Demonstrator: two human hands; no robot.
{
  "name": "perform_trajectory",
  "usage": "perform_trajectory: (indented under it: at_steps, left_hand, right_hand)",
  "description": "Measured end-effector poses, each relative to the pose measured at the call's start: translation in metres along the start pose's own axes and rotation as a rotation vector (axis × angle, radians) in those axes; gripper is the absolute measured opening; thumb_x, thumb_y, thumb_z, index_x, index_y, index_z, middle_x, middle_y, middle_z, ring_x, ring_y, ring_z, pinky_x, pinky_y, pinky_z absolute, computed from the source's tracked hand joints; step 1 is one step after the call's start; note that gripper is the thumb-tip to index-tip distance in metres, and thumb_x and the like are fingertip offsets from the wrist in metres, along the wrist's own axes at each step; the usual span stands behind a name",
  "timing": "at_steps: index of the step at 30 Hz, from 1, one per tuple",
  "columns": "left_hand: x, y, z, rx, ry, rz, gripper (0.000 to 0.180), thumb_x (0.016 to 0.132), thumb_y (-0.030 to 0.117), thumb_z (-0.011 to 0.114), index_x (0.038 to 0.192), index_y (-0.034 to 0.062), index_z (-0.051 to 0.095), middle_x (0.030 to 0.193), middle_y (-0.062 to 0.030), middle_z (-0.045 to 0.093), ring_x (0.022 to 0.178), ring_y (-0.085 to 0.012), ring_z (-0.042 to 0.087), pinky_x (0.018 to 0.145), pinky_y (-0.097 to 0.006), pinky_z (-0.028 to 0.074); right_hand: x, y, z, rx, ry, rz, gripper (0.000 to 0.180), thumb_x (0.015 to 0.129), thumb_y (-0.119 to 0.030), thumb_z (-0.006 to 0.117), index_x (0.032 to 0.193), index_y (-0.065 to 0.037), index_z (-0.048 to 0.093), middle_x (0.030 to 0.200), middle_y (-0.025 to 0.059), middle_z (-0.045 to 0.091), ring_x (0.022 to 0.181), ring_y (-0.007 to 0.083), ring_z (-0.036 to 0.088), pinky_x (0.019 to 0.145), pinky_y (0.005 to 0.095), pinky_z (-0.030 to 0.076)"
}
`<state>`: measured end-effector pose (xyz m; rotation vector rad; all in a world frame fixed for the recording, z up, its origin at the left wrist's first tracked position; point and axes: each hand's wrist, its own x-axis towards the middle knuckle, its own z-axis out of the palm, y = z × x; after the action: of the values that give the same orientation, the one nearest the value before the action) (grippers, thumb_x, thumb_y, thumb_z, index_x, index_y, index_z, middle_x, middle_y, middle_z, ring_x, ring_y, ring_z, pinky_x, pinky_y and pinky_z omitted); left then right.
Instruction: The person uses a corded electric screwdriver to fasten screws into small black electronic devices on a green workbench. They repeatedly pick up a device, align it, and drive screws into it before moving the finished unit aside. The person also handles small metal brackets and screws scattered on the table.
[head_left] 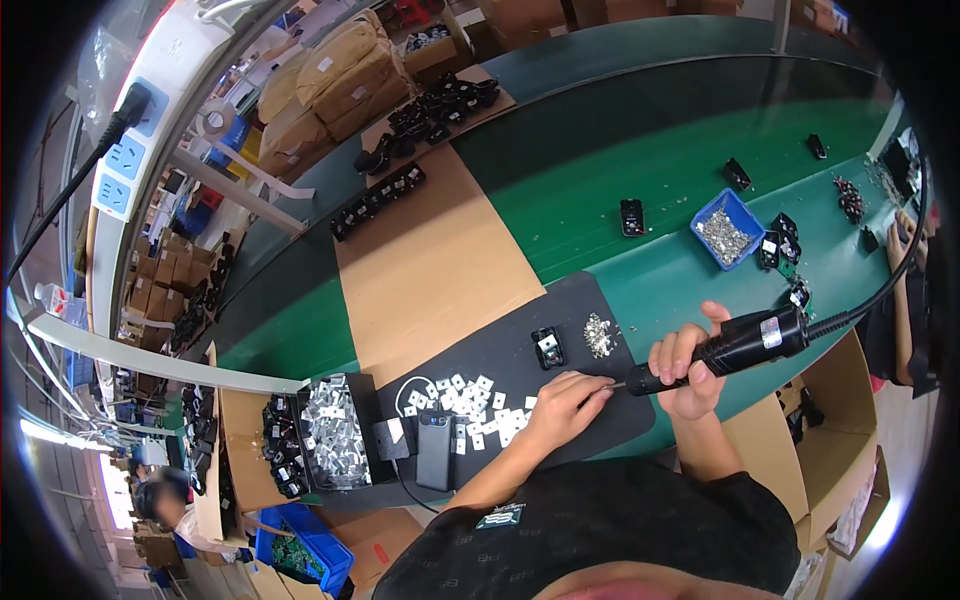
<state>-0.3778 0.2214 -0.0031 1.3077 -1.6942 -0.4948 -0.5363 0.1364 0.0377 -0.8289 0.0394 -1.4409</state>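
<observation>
Over the dark mat, the right hand (pixel 685 372) grips a black electric screwdriver (pixel 735 345), left hand (pixel 562 402) pinching its tip.

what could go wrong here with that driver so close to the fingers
1. The electric screwdriver tip sits right at the left hand fingertips; a slip could jab them.
2. The small screw pile lies loose on the black mat, so a forearm sweep might scatter it.
3. The driver's cable trails past the right hand and may snag.
</observation>
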Motion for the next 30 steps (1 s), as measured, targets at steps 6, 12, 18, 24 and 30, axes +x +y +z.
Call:
perform_trajectory:
  at_steps: [6, 12, 18, 24, 30]
  left_hand:
    - [0.004, -0.001, 0.002, -0.041, 0.032, -0.011, 0.012, 0.078, 0.002, 0.068, 0.089, -0.0014, 0.067, 0.082, -0.0117, 0.068, 0.067, -0.0234, 0.064, 0.062, -0.032, 0.051]
    - [0.017, -0.012, 0.013, -0.069, 0.001, -0.100, 0.007, 0.076, 0.002, 0.065, 0.083, 0.0016, 0.065, 0.072, -0.0084, 0.064, 0.065, -0.0191, 0.063, 0.060, -0.029, 0.050]
    - [0.038, -0.029, 0.024, 0.007, -0.133, -0.089, 0.006, 0.077, 0.003, 0.063, 0.082, -0.0005, 0.064, 0.071, -0.0093, 0.063, 0.062, -0.0181, 0.061, 0.058, -0.029, 0.050]
    - [0.063, -0.044, 0.042, 0.203, -0.262, 0.028, 0.012, 0.078, 0.010, 0.065, 0.084, -0.0001, 0.066, 0.077, -0.0146, 0.066, 0.072, -0.0317, 0.064, 0.073, -0.039, 0.051]
    - [0.070, -0.051, 0.050, 0.178, -0.164, 0.131, 0.013, 0.079, 0.009, 0.065, 0.090, 0.0012, 0.069, 0.084, -0.0138, 0.068, 0.071, -0.0292, 0.063, 0.073, -0.036, 0.051]
  right_hand:
    - [0.002, 0.007, -0.002, -0.020, 0.000, -0.001, 0.066, 0.084, -0.016, 0.067, 0.136, -0.003, 0.029, 0.069, 0.0040, 0.051, 0.057, 0.0138, 0.051, 0.059, 0.0297, 0.046]
    - [0.012, 0.009, -0.009, -0.054, 0.049, -0.008, 0.062, 0.084, -0.013, 0.064, 0.135, -0.002, 0.030, 0.068, 0.0047, 0.050, 0.057, 0.0138, 0.050, 0.060, 0.0300, 0.046]
    - [0.030, 0.003, -0.022, -0.126, 0.184, -0.054, 0.055, 0.083, -0.008, 0.063, 0.130, 0.000, 0.034, 0.069, 0.0043, 0.052, 0.060, 0.0137, 0.052, 0.061, 0.0301, 0.047]
    - [0.037, -0.007, -0.037, -0.209, 0.284, -0.115, 0.053, 0.083, -0.006, 0.062, 0.128, 0.001, 0.035, 0.070, 0.0032, 0.052, 0.062, 0.0124, 0.052, 0.062, 0.0297, 0.047]
    - [0.043, -0.022, -0.047, -0.283, 0.340, -0.185, 0.051, 0.083, -0.008, 0.061, 0.127, 0.000, 0.036, 0.071, 0.0026, 0.051, 0.063, 0.0113, 0.050, 0.062, 0.0292, 0.046]
